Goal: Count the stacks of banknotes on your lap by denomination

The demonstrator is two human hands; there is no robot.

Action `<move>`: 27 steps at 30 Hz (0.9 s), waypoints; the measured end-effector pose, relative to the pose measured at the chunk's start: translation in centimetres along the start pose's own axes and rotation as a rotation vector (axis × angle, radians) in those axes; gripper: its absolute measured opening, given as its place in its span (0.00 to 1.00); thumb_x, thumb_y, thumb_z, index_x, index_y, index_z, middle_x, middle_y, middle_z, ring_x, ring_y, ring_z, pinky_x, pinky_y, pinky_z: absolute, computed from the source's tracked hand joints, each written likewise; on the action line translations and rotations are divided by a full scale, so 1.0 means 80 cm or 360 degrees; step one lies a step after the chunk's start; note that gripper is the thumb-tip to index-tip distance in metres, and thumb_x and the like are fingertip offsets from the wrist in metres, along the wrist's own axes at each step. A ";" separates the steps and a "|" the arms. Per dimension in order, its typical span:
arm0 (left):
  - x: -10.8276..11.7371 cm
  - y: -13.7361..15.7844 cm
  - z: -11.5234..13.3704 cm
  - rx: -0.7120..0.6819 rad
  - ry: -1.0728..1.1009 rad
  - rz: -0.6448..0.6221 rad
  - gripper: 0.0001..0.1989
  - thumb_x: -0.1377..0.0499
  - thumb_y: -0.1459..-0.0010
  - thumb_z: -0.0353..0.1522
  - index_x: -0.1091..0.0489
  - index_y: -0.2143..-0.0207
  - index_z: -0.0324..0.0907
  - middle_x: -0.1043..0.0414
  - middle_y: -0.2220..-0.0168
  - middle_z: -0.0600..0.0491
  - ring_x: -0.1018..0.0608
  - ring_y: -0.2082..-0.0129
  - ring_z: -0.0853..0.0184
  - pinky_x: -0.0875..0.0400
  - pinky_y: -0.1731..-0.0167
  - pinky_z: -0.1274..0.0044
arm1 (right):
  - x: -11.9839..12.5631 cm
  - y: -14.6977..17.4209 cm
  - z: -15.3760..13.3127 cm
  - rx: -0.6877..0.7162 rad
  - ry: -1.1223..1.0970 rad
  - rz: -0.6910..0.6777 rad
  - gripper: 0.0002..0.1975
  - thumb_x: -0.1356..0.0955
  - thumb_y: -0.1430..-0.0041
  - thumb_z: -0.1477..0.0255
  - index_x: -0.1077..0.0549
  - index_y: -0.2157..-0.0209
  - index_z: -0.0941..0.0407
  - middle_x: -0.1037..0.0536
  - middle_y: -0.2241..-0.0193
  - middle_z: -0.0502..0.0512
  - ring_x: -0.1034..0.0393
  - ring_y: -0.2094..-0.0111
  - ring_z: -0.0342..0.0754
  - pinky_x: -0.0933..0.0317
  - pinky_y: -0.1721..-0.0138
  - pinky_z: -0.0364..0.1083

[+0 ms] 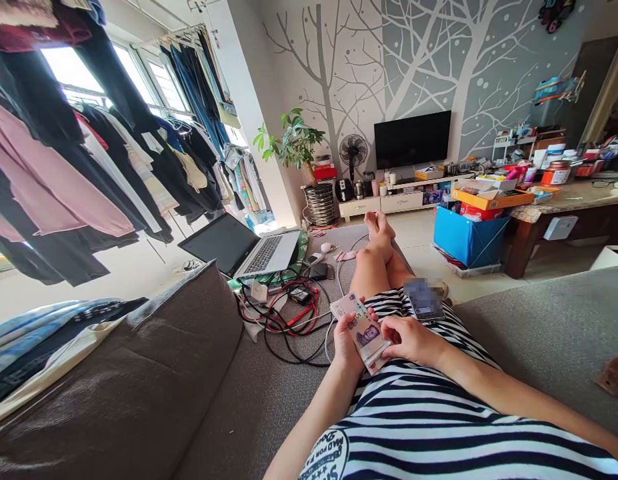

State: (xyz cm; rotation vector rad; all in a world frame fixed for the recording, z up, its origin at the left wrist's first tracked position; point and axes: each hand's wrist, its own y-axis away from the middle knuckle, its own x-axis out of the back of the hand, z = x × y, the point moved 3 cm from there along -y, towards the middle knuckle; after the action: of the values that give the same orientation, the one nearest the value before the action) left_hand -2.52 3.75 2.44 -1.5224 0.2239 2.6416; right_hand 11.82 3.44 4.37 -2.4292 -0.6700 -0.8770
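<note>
A stack of banknotes [357, 325] lies slantwise over my lap, with purple print and a portrait on the top note. My left hand [347, 343] is closed around the stack's left side, thumb on top. At the stack's lower right edge, my right hand [413, 339] has its thumb and fingers pinched together on the notes; how many it grips is hidden. A smartphone [423, 300], its screen partly blurred, rests on the striped clothing [429, 407] just beyond my right hand.
An open laptop [259, 257] and tangled cables [293, 313] lie on the sofa [269, 393] to the left. Ahead are a potted plant [319, 203], a fan [353, 152] and a television [413, 140]. A blue box [469, 235] stands beside a cluttered table [579, 201] on the right.
</note>
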 end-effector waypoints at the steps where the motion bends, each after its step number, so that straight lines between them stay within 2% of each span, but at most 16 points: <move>1: 0.000 0.000 0.000 -0.0004 -0.0009 0.0002 0.27 0.42 0.53 0.32 0.32 0.47 0.40 0.26 0.68 0.49 0.24 0.71 0.65 0.29 0.64 0.71 | 0.000 0.000 0.000 -0.0003 -0.0002 0.0008 0.12 0.25 0.53 0.75 0.32 0.71 0.55 0.30 0.77 0.45 0.37 0.74 0.43 0.46 0.72 0.40; 11: -0.006 0.003 0.000 -0.0011 -0.0049 -0.0004 0.29 0.43 0.53 0.31 0.33 0.46 0.40 0.26 0.69 0.50 0.25 0.71 0.65 0.30 0.68 0.73 | -0.001 0.000 -0.001 0.0011 -0.0033 0.0033 0.14 0.24 0.54 0.74 0.33 0.72 0.55 0.30 0.76 0.45 0.37 0.73 0.43 0.46 0.72 0.41; 16: -0.013 0.006 0.007 -0.0067 -0.0130 -0.0025 0.30 0.43 0.53 0.31 0.34 0.44 0.41 0.26 0.69 0.50 0.24 0.71 0.65 0.30 0.67 0.72 | 0.006 0.002 -0.002 0.0030 0.0020 0.0036 0.17 0.23 0.54 0.65 0.33 0.70 0.55 0.30 0.74 0.46 0.37 0.73 0.44 0.45 0.72 0.42; 20: -0.021 0.009 0.014 -0.0158 -0.0305 -0.0078 0.29 0.43 0.53 0.32 0.32 0.46 0.40 0.25 0.69 0.50 0.24 0.70 0.64 0.29 0.65 0.71 | 0.026 -0.012 -0.007 -0.0046 -0.0128 0.0306 0.22 0.26 0.49 0.58 0.33 0.59 0.55 0.27 0.61 0.55 0.33 0.67 0.47 0.37 0.65 0.46; 22: -0.026 0.011 0.013 -0.0163 -0.0401 -0.0099 0.26 0.41 0.54 0.32 0.29 0.50 0.38 0.23 0.68 0.48 0.23 0.69 0.62 0.30 0.64 0.71 | 0.032 -0.024 -0.015 -0.0058 -0.0301 0.0344 0.24 0.29 0.45 0.58 0.35 0.51 0.55 0.28 0.53 0.59 0.31 0.61 0.50 0.34 0.59 0.50; 25: -0.030 0.015 0.008 -0.0206 -0.0501 -0.0073 0.18 0.38 0.56 0.33 0.24 0.60 0.37 0.22 0.67 0.47 0.21 0.62 0.56 0.30 0.57 0.67 | 0.032 -0.039 -0.034 -0.0068 -0.0464 0.0282 0.31 0.29 0.43 0.59 0.40 0.43 0.56 0.29 0.49 0.63 0.29 0.55 0.53 0.32 0.55 0.54; 27: -0.031 0.018 0.005 -0.0252 -0.0591 -0.0080 0.16 0.37 0.57 0.34 0.24 0.63 0.38 0.22 0.69 0.48 0.21 0.61 0.54 0.30 0.56 0.66 | 0.035 -0.041 -0.050 0.0005 -0.0386 0.0437 0.34 0.30 0.42 0.62 0.45 0.39 0.54 0.32 0.45 0.65 0.31 0.50 0.56 0.32 0.53 0.55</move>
State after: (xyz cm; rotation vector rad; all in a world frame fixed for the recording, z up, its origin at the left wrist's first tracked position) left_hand -1.82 2.38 4.92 -1.0226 -0.0506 2.8909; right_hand 10.00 4.50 9.91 -2.5691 -0.4035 -0.4773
